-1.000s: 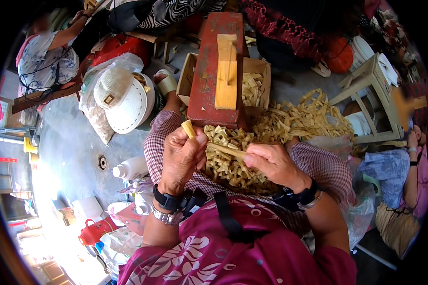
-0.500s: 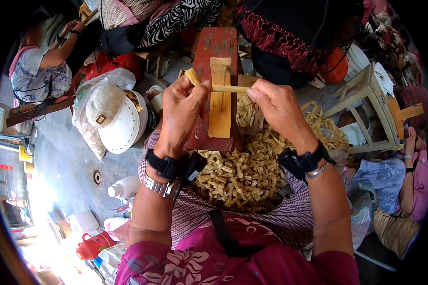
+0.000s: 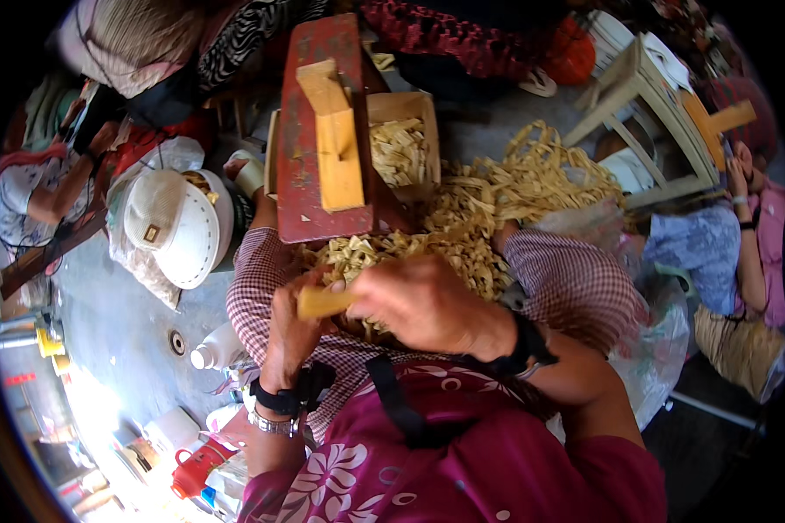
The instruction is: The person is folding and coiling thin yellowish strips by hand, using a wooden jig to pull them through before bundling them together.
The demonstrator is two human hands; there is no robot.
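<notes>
Close in front of my body, my two hands are together over the pile of yellow pieces. My right hand [image 3: 423, 301], smeared by motion, is closed on a yellow-brown strip [image 3: 325, 302] and crosses in front of my left hand. My left hand [image 3: 294, 324] is curled around the strip's other side, its fingers partly hidden. What the strip is made of I cannot tell. Beyond the hands, a wooden block [image 3: 340, 161] with a raised upper piece lies on the red wooden bench [image 3: 301, 205], touched by neither hand.
Cut yellow pieces [image 3: 462, 261] are heaped between my legs, with long curly strips [image 3: 549, 179] to the right. A cardboard box [image 3: 429, 131] of pieces stands beside the bench. A white cap [image 3: 179, 231] lies at left, a wooden stool [image 3: 650, 113] at right. Other people sit around.
Both hands have come down from the wooden block towards my body and closer together, bringing the strip. My right hand has swung left across my left. The view has shifted.
</notes>
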